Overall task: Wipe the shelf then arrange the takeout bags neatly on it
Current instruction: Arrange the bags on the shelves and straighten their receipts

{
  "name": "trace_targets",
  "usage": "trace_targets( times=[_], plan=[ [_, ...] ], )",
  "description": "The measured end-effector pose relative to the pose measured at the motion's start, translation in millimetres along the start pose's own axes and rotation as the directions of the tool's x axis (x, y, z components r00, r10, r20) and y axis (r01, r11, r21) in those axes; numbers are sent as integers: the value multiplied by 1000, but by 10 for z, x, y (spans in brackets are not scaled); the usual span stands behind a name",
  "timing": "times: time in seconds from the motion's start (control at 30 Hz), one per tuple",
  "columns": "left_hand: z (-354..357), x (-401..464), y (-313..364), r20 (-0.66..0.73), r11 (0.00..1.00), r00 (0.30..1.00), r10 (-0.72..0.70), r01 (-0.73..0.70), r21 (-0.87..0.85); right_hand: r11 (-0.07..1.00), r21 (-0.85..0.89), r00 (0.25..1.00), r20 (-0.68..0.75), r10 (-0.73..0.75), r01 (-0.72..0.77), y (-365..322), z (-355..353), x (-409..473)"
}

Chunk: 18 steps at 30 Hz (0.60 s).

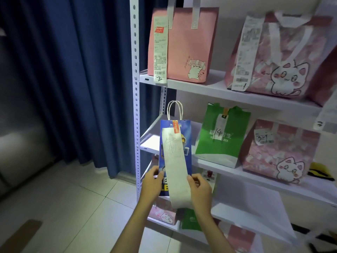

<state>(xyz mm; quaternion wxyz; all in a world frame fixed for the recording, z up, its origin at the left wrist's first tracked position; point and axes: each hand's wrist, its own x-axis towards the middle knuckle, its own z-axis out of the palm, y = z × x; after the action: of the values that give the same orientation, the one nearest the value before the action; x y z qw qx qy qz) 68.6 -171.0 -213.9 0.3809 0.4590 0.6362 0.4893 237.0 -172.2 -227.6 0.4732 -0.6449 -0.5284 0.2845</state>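
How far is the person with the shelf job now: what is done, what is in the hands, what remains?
Done, apparently: two pink bags, one plain and one with a cat, stand on the upper shelf; the green bag and another pink bag stand below. In hand: the blue paper bag, held by the left hand and right hand before the free left end of the middle shelf. Left: placing it. Wiping cannot be confirmed.

Dark blue curtain (73, 79) hangs floor-length at left. Pale glossy floor tiles (76, 207) reflect light near the viewer. A plain light wall (217, 52) stands at far right.
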Motion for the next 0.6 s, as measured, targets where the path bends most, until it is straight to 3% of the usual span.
trace_targets(
  times=[0.43, 0.6],
  plan=[
    [127, 1441, 576, -29, 998, 999, 22, -23, -58, 993, 111, 998, -45, -41, 46, -347, 616, 1361],
    [148, 1889, 528, -24, 997, 1000, 7, -8, -75, 997, 60, 995, -86, -44, 49, -389, 879, 1680]
  ],
)
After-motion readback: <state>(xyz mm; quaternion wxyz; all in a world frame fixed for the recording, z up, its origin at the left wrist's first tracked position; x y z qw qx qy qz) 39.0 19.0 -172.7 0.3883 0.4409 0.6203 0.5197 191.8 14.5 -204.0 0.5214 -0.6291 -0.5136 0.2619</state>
